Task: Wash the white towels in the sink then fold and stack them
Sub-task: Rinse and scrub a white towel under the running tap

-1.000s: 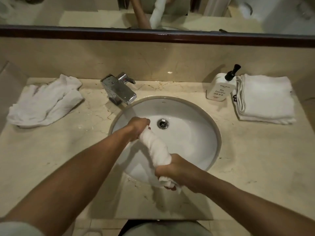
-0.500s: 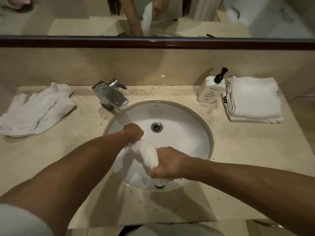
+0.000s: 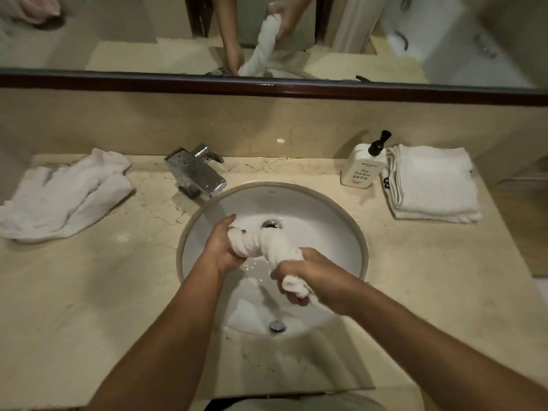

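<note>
Head view: hands [image 3: 268, 262] around twisted towel [image 3: 267, 244]

Marble counter [image 3: 89, 292], crumpled towel [image 3: 65, 197] left, soap bottle [image 3: 360, 167], folded towels [image 3: 433, 185] right

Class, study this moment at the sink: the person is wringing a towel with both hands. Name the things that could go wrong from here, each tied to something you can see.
1. The left hand and right hand twist the wet towel over the sink; if it drifts outward, water may drip onto the countertop.

2. Splashes might reach the folded stack or soap bottle.

3. A poorly wrung towel could dampen that stack.
</note>
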The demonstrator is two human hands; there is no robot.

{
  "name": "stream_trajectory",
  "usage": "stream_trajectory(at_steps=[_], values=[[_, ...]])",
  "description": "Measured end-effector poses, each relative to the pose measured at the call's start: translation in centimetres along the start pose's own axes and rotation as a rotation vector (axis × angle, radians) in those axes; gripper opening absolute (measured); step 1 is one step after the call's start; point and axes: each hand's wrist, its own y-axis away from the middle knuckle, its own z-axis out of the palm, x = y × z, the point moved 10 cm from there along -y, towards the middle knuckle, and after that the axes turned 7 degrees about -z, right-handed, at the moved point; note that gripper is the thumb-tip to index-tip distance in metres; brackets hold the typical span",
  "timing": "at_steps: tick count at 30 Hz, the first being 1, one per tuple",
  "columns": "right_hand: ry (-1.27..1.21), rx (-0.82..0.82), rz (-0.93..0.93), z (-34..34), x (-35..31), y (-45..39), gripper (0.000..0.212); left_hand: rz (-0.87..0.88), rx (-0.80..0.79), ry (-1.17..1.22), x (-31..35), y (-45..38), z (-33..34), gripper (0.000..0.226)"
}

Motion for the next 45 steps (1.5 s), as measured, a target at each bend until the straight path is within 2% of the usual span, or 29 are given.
stream_trajectory(at_steps=[3, 5, 7, 10, 13, 15, 17, 19, 22, 24, 26, 29, 33, 36, 37, 39, 40, 43, 45], values=[[-0.772, -0.059, 0.159, 2.8, 1.8, 0.0, 0.014, 0.129, -0.141, 0.15, 0.8, 1.2, 0.2, 0.026], [-1.163, -0.118, 0.131, 3.8, 1.2, 0.0, 0.037, 0.217, -0.195, 0.188, 0.7, 2.3, 0.1, 0.02], [-1.379, -0.159, 0.095, 4.4, 0.5, 0.6, 0.044, 0.276, -0.187, 0.183, 0.5, 3.1, -0.1, 0.011], [-1.45, -0.165, 0.066, 5.6, 0.1, 1.1, 0.032, 0.263, -0.149, 0.289, -0.1, 2.8, -0.1, 0.017], [-1.241, -0.229, 0.033, 6.2, 0.1, 1.0, 0.04, 0.247, -0.186, 0.445, 0.0, 2.4, 0.8, 0.02], [-0.968, -0.23, 0.059, 6.1, 0.6, 1.5, 0.031, 0.207, -0.156, 0.41, 0.8, 1.7, 1.1, 0.024], [-0.627, -0.178, 0.097, 5.1, 1.9, 1.9, 0.013, 0.145, -0.066, 0.227, 1.7, 1.3, 1.5, 0.029], [-0.233, -0.079, 0.117, 3.3, 3.0, 2.1, 0.008, 0.072, 0.029, -0.017, 1.9, 1.0, 1.5, 0.034], [0.299, 0.016, 0.137, 1.0, 3.4, 2.1, 0.004, 0.04, 0.214, -0.394, 1.6, 0.6, 0.6, 0.016], [0.504, 0.041, 0.133, 0.2, 3.3, 1.6, 0.011, 0.088, 0.321, -0.635, 2.0, 0.9, 0.4, 0.008], [0.645, 0.054, 0.099, 0.1, 3.3, 0.9, 0.022, 0.102, 0.402, -0.858, 2.4, 1.3, 0.5, 0.011], [0.882, 0.034, 0.052, 1.2, 2.5, 0.3, 0.022, 0.085, 0.47, -1.143, 3.2, 1.3, 0.3, 0.015], [1.133, -0.001, 0.001, 2.0, -0.3, 0.6, 0.027, 0.053, 0.385, -1.464, 2.8, 0.7, 1.3, 0.023], [1.262, -0.018, -0.07, 2.7, -1.9, 0.6, 0.023, -0.025, 0.512, -1.621, 2.7, 0.7, 1.3, 0.009], [1.285, -0.018, -0.085, 2.7, -2.1, 0.6, 0.021, -0.019, 0.531, -1.696, 2.5, 0.6, 1.5, 0.012], [1.327, -0.029, -0.084, 2.7, -1.9, 0.4, 0.02, -0.001, 0.461, -1.846, 1.8, 0.1, 2.0, 0.025], [1.344, -0.031, -0.078, 2.7, -1.8, 0.4, 0.02, 0.011, 0.465, -1.884, 1.9, 0.6, 2.4, 0.027], [1.374, -0.019, -0.092, 2.2, -1.8, 0.6, 0.022, 0.119, 0.438, -1.846, 2.3, 1.7, 3.4, 0.007], [1.475, 0.017, -0.149, 1.5, -2.7, 1.3, 0.027, 0.221, 0.477, -1.76, 3.3, 2.4, 2.9, 0.02]])
